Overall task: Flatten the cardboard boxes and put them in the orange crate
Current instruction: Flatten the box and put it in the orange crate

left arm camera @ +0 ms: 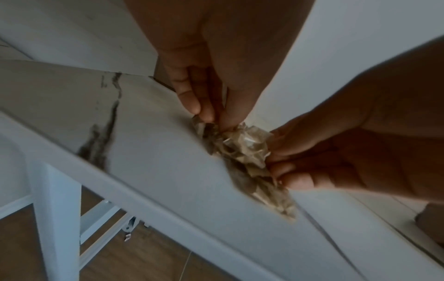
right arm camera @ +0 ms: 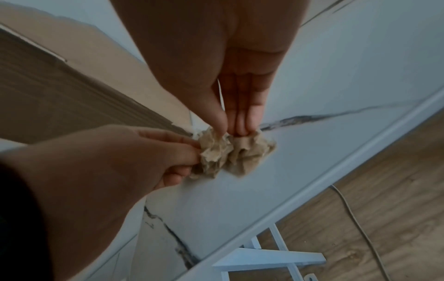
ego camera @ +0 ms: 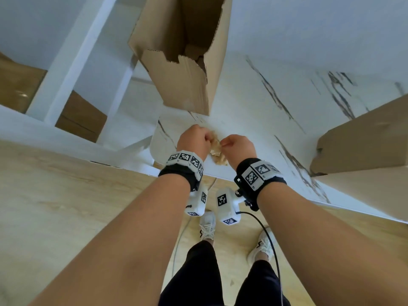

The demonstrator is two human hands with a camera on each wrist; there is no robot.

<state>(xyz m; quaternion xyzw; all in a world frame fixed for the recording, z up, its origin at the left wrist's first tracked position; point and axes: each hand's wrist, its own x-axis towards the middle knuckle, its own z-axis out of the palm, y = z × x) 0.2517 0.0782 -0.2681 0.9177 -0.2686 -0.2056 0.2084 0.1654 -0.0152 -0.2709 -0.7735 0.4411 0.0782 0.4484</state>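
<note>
Cardboard box (ego camera: 185,51) stands open at upper centre of the frame, light and stiff; grip its wall edges. Below it, left hand (ego camera: 194,139) and right hand (ego camera: 239,145) pinch crumpled tape (ego camera: 216,147) over the table (ego camera: 254,111).

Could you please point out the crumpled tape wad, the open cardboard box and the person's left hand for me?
crumpled tape wad (right arm camera: 230,154): right wrist view, on its creased middle.
open cardboard box (ego camera: 187,85): head view, on its near outer wall.
left hand (ego camera: 194,139): head view, on the back of the hand.
</note>
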